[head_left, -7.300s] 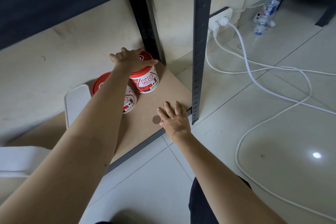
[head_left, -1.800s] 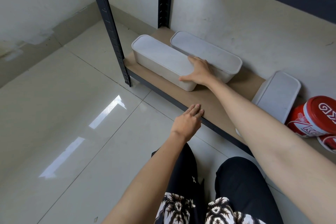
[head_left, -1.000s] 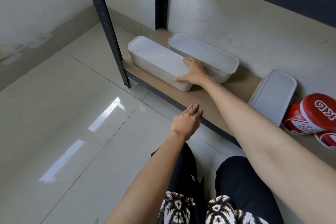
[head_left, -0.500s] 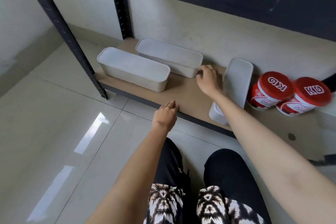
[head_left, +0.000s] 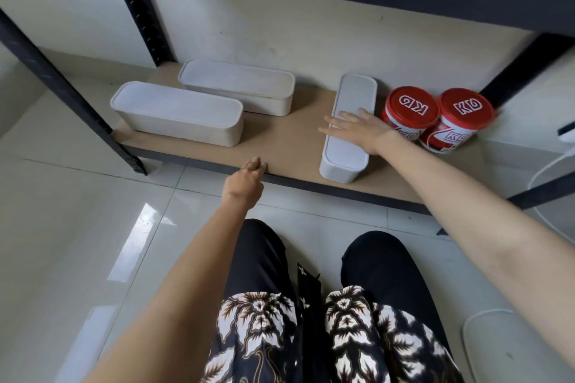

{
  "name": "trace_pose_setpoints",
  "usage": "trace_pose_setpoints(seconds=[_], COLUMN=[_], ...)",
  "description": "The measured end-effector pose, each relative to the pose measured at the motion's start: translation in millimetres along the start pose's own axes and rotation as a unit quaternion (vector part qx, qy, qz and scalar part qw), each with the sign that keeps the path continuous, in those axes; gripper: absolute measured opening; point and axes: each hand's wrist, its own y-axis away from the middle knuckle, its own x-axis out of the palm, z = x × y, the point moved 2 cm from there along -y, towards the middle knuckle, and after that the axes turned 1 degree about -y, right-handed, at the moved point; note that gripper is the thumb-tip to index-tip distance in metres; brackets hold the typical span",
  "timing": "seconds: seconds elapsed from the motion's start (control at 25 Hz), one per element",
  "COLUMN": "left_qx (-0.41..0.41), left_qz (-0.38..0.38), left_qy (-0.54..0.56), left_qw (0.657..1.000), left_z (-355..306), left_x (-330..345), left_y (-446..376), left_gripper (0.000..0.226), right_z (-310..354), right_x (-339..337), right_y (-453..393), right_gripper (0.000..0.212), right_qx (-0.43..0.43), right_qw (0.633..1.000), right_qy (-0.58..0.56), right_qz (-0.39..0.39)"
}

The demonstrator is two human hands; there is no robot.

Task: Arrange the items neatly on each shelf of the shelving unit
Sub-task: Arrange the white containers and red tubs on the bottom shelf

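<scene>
The right hand (head_left: 364,130) lies flat, fingers straight, on the lid of the white box (head_left: 348,134) at 1 o'clock; the left hand (head_left: 245,179), relaxed, touches the brown shelf (head_left: 280,140) edge. Two white boxes (head_left: 177,112) sit at 11 o'clock. Red tubs (head_left: 435,118) read "KIG". Glossy tiled floor (head_left: 77,227).

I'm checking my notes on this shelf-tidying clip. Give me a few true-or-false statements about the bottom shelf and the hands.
1. Three white lidded boxes sit on the bottom shelf. True.
2. The right hand rests on the box turned front to back. True.
3. The left hand grips a red-lidded tub. False: it touches the shelf's front edge.
4. The two red-lidded tubs stand at the shelf's left end. False: right end.
</scene>
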Motion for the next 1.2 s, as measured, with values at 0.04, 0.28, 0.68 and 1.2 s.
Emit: trace_pose_setpoints(seconds=[0.04,0.28,0.68,1.2], left_qx=[-0.001,0.011,-0.028,-0.04], left_qz=[-0.001,-0.014,-0.049,-0.021], left_qy=[0.001,0.033,0.065,0.019], left_qw=[1.0,0.999,0.996,0.999], left_z=[0,4,32,39], left_x=[0,1,-1,-5], left_y=[0,-2,-3,-17], left_gripper=[0.061,0.057,0.047,0.043], right_z=[-2,-16,20,45], right_x=[-1,-11,-24,-29], right_y=[-1,-12,-46,-64], right_gripper=[0.101,0.104,0.107,0.098], right_qx=[-0.011,-0.059,-0.043,0.089], right_qw=[1.0,0.998,0.968,0.923], right_qy=[0.017,-0.026,-0.243,-0.366], right_qz=[0.002,0.022,-0.048,-0.083])
